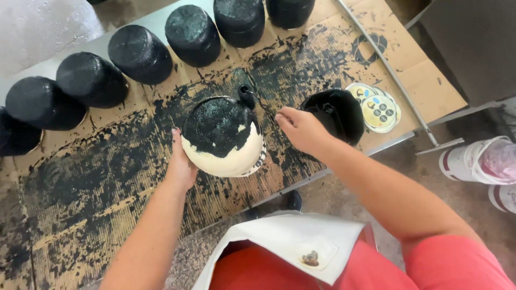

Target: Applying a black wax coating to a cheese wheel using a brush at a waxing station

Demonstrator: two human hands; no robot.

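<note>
Paint-smeared cardboard [107,182] covers the bench, and at its middle sits a round cream-coloured piece [223,137], its top already coated black and its lower side bare. Left hand [180,166] is open, palm pressed to the piece's left side, steadying it. Right hand [301,129] is closed around a thin brush [248,96] whose black head touches the piece's upper edge. Just beside that hand stands a black paint pot [336,114], with round lids [376,107] next to it. Finished black pieces [140,53] line the far edge
</note>
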